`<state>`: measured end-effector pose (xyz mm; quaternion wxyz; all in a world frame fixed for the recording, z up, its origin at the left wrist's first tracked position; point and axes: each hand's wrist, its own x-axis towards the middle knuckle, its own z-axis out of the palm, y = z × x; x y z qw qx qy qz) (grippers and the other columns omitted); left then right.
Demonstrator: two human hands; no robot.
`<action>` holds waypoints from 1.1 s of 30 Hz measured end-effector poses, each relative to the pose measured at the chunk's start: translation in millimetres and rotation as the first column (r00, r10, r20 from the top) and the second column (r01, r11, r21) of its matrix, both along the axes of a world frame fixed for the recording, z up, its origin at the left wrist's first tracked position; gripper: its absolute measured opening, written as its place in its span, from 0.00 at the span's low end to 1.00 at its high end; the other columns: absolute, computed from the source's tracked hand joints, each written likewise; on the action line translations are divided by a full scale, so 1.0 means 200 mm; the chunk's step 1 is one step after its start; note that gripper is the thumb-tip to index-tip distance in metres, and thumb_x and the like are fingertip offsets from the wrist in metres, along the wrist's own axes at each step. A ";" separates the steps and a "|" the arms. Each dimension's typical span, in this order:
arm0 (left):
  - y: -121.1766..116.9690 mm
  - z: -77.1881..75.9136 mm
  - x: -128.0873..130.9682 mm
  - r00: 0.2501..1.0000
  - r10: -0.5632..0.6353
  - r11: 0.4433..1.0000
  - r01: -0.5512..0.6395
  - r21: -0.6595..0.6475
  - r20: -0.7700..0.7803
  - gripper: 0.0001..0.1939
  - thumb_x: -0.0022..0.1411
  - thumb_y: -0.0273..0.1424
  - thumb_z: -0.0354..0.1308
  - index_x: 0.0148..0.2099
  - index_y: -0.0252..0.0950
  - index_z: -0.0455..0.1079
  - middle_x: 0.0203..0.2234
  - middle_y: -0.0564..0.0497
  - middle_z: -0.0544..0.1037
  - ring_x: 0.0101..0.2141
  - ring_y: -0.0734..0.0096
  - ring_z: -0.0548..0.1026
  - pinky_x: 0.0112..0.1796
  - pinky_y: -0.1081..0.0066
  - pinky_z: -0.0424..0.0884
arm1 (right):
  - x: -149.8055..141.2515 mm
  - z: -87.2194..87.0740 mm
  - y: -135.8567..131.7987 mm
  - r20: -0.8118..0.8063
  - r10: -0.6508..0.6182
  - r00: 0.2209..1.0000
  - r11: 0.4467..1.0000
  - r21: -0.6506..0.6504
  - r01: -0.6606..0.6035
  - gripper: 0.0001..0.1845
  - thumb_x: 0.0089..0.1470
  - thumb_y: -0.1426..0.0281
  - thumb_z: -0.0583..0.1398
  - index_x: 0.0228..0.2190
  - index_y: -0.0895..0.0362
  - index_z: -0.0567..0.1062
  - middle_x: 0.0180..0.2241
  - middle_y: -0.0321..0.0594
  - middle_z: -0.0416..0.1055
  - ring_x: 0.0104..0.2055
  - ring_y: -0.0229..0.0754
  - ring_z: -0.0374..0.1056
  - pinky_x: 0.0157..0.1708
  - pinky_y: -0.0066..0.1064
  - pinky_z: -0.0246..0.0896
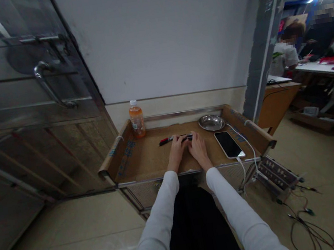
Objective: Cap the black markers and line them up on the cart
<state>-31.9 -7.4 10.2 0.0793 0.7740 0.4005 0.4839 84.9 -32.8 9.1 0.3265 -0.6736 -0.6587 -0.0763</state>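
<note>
At frame centre, the left hand (176, 149) and right hand (198, 147) curl over the counter (150, 161) by a red-and-black marker (165, 141), closure unclear; handling it would call for a fingertip pinch.

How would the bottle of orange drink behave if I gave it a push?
The bottle stands upright and is clearly taller than wide, so a push near its white cap would probably tip it. The orange liquid inside suggests some weight, so it may resist a light nudge. Its rounded sides could let it roll once down.
</note>
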 end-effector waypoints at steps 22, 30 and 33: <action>0.03 0.01 -0.06 0.881 0.194 0.981 -0.168 -0.098 0.431 0.11 0.63 0.35 0.55 0.46 0.36 0.68 0.36 0.48 0.76 0.34 0.71 0.74 0.39 0.69 0.71 | 0.02 -0.07 0.06 -0.299 0.307 0.903 0.948 0.010 -0.319 0.13 0.60 0.73 0.52 0.45 0.56 0.71 0.44 0.46 0.74 0.47 0.43 0.70 0.46 0.32 0.63; 0.04 -0.01 -0.07 0.841 0.244 0.968 -0.183 -0.170 0.484 0.12 0.64 0.37 0.52 0.47 0.37 0.69 0.39 0.46 0.77 0.41 0.68 0.75 0.43 0.68 0.69 | 0.03 -0.06 0.04 -0.350 0.312 0.883 0.948 0.054 -0.313 0.13 0.60 0.71 0.53 0.44 0.57 0.74 0.44 0.47 0.75 0.46 0.44 0.71 0.47 0.33 0.63; 0.03 -0.01 -0.07 0.844 0.226 0.971 -0.156 -0.181 0.486 0.13 0.64 0.37 0.52 0.47 0.37 0.69 0.39 0.46 0.77 0.40 0.68 0.75 0.43 0.69 0.70 | 0.03 -0.05 0.04 -0.352 0.306 0.885 0.951 0.061 -0.305 0.12 0.60 0.71 0.53 0.42 0.57 0.74 0.42 0.46 0.75 0.45 0.44 0.72 0.46 0.33 0.63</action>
